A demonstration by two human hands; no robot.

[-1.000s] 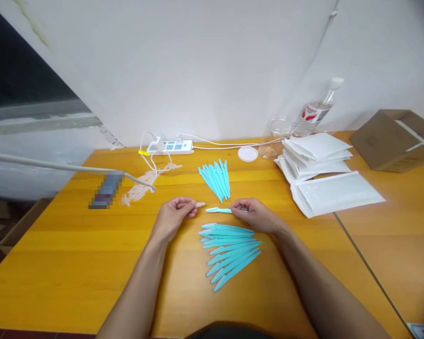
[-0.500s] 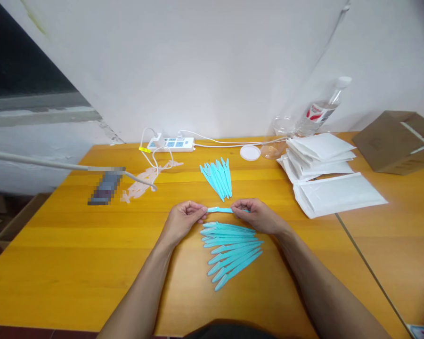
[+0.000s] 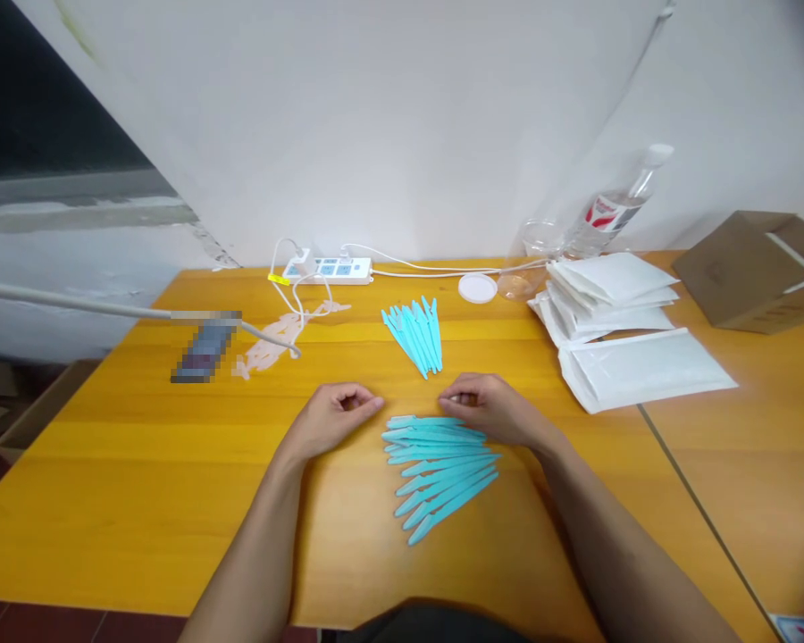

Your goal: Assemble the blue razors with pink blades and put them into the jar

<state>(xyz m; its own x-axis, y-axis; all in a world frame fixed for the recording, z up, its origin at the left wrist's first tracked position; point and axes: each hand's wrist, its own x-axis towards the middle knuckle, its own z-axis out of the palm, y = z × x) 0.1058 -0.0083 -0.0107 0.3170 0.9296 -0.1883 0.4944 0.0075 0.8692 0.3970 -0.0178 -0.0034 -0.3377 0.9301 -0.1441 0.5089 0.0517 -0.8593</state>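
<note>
My left hand [image 3: 335, 418] rests on the yellow table [image 3: 140, 464] with its fingers curled and nothing in them, just left of a fanned pile of light-blue plastic sticks [image 3: 442, 473]. My right hand [image 3: 492, 411] lies at the pile's far right end. Its fingertips pinch the end of the topmost blue stick [image 3: 422, 421], which lies across the pile. A second bundle of blue sticks [image 3: 416, 334] sits farther back, apart from both hands.
Pale pink pieces [image 3: 274, 344] and a white cable lie at the left by a blurred dark object [image 3: 205, 350]. A power strip [image 3: 331, 268] sits by the wall. At the right are white pouches [image 3: 630, 357], a bottle [image 3: 609, 210], a clear cup [image 3: 536, 241], a lid [image 3: 477, 288] and a cardboard box [image 3: 750, 268].
My hands met at the blue stick held above the pile, then lowered it onto the pile's top. My left hand let go and drew back to the left.
</note>
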